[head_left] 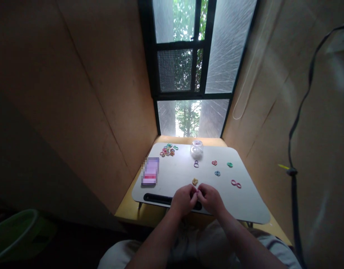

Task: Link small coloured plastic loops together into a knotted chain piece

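My left hand (185, 198) and my right hand (209, 197) meet over the front edge of a white lap table (172, 179). Both are closed, fingertips pinched together; what they grip is too small and covered to make out. Just beyond the fingertips lies a yellow hair tie bunch (194, 181). Further off are a purple band (196, 164), a red one (214, 163), a blue one (217, 173) and a green one (230, 164). To the right a pink band (236, 184) forms a figure eight. A pile of coloured bands (168, 150) sits at the back left.
A clear jar (197, 150) stands at the table's back edge. On the left lies a phone-like slab (150, 172) with a blurred-out face. A dark slot (158, 198) runs along the front. Walls flank both sides; a black strap (293, 198) hangs at right.
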`<state>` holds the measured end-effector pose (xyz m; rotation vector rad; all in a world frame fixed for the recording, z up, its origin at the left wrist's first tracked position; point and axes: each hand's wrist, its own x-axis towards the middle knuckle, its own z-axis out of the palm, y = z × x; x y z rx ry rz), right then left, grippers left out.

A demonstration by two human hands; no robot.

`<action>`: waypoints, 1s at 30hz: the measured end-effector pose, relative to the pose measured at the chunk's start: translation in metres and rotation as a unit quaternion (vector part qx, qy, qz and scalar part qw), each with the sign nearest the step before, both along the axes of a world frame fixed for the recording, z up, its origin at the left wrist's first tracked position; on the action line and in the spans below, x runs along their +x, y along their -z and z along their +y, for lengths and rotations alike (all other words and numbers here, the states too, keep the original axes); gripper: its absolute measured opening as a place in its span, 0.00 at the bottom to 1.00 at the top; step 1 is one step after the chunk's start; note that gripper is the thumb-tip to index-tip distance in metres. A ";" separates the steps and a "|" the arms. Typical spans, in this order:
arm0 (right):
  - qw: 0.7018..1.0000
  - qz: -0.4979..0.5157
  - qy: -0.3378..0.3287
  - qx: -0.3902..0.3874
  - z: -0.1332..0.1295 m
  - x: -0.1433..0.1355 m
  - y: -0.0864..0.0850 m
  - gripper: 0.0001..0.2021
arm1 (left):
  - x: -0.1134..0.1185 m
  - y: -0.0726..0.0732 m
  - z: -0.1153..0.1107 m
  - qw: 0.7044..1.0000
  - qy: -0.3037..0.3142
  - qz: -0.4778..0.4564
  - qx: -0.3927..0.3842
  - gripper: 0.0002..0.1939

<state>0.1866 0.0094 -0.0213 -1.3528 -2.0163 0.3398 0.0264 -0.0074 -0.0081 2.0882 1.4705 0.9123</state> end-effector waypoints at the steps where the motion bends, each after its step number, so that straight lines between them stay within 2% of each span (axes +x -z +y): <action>1: 1.000 0.000 -0.001 0.000 0.000 0.000 0.001 0.08 | 0.000 0.001 0.000 1.000 0.000 0.001 0.001 0.05; 22: 1.000 -0.027 -0.001 -0.005 0.000 0.000 0.009 0.09 | -0.006 0.000 -0.006 1.000 0.005 -0.022 -0.006 0.07; 30: 1.000 0.003 -0.013 -0.004 0.001 0.003 0.009 0.09 | -0.004 0.003 -0.002 0.999 -0.004 -0.036 0.010 0.05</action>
